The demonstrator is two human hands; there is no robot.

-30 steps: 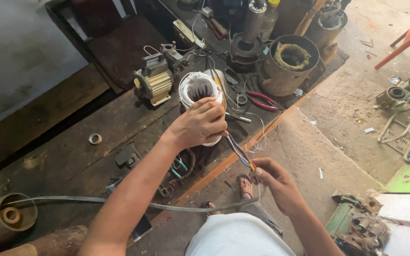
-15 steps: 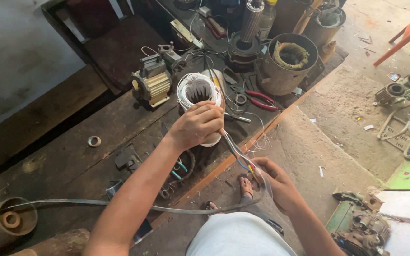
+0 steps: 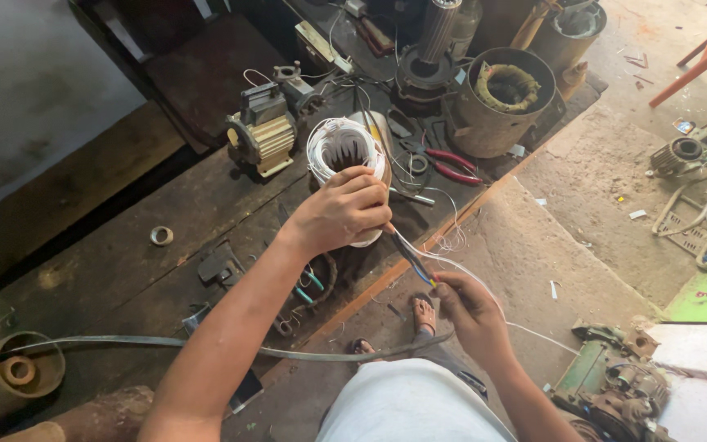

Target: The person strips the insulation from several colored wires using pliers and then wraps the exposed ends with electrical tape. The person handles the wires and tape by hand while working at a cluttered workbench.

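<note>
My left hand (image 3: 341,211) grips the side of a motor stator (image 3: 347,150) wound with white coils, which stands upright on the dark wooden workbench (image 3: 116,262). A bundle of lead wires (image 3: 411,255), white, dark and blue, runs from the stator's lower side down to my right hand (image 3: 470,308), which pinches the wires' end over the concrete floor. A thin white wire trails off to the right from that hand.
Red-handled pliers (image 3: 452,164), a small ribbed motor (image 3: 265,135), a large stator housing (image 3: 502,100) and a rotor shaft (image 3: 437,33) crowd the bench's far end. A metal ring (image 3: 161,236) lies at left. A grey cable (image 3: 206,345) crosses the front. Motor parts (image 3: 615,385) sit on the floor.
The view has shifted slightly. My right hand has slid a little down and right along the wires. My left hand stays on the stator.
</note>
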